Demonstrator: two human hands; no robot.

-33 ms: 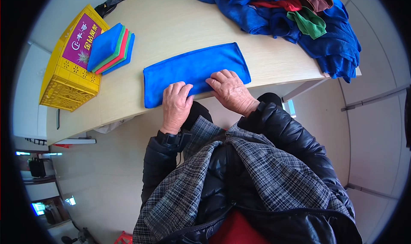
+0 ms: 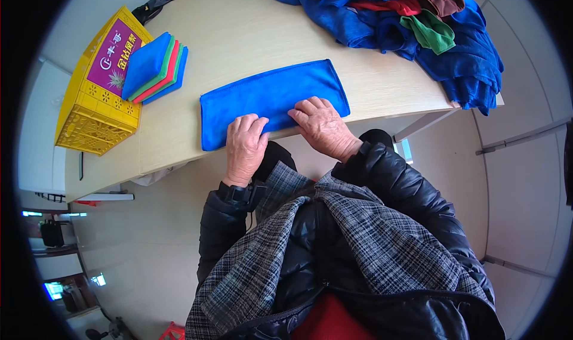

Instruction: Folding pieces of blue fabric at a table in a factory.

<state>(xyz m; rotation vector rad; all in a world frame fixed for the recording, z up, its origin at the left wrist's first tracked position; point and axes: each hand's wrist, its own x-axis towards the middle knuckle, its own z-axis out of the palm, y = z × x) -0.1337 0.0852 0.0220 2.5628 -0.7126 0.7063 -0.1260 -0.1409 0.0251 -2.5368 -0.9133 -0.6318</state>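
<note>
A blue cloth (image 2: 271, 92), folded into a long rectangle, lies flat along the front edge of the table. My left hand (image 2: 246, 146) rests on its near edge, the bent fingers gripping the fabric left of the middle. Farther right, my right hand (image 2: 322, 125) has its fingers curled with the thumb pressed to the same near edge. The undersides of both hands, and the cloth beneath them, are hidden.
Left on the table (image 2: 233, 36), a yellow box (image 2: 101, 116) stands beside a stack of folded blue, green and red cloths (image 2: 156, 68). A heap of crumpled cloths (image 2: 382, 33), mostly blue, overhangs the right edge. A black-and-yellow strap-like item (image 2: 158, 6) lies at the far left.
</note>
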